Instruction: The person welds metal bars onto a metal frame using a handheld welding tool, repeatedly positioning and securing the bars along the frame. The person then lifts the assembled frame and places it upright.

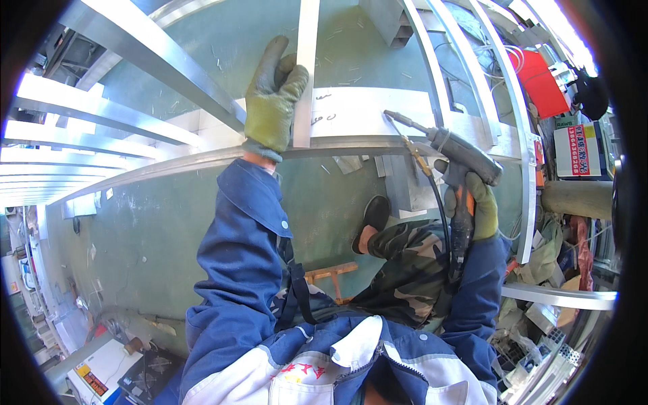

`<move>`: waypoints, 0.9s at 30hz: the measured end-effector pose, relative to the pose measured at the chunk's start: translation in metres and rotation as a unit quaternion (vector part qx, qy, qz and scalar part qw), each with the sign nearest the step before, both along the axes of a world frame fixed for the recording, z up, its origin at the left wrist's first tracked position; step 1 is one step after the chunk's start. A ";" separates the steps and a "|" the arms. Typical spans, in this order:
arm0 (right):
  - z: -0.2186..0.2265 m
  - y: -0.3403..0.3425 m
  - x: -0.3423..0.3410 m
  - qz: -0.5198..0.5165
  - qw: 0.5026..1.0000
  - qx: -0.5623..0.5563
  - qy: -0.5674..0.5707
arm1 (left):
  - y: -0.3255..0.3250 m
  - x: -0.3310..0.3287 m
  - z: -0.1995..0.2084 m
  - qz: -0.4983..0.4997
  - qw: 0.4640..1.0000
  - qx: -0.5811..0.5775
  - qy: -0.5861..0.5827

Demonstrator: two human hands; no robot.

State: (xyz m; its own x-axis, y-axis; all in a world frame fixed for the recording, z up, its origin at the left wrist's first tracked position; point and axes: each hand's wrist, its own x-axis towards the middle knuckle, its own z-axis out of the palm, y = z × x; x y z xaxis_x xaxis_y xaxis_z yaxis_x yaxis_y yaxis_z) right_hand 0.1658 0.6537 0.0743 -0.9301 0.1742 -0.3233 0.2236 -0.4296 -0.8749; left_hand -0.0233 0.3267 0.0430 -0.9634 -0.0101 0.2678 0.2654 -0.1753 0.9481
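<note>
My left hand (271, 111), in a yellow-green work glove, is at a narrow silver metal bar (305, 81). One finger points up and the others curl against the bar's left edge; how far they reach round it is hidden. In my gloved right hand (482, 206) is a dark welding gun (466, 154) with an orange patch on its grip. Its thin nozzle points left over a white flat panel (374, 111) and stays apart from the bar. A thin hose with a brass-coloured fitting (420, 158) runs along the gun, and a black cable hangs below.
Parallel metal bars (172, 67) form a long frame running off to the left, with more bars at right. A red box (543, 84) and cartons (572, 150) crowd the right side. Below are a small wooden stand (332, 273) and metal offcuts (550, 324).
</note>
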 end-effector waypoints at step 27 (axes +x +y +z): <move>0.041 -0.048 -0.025 0.088 0.970 0.222 -0.037 | 0.014 0.027 -0.006 -0.119 0.991 0.019 0.055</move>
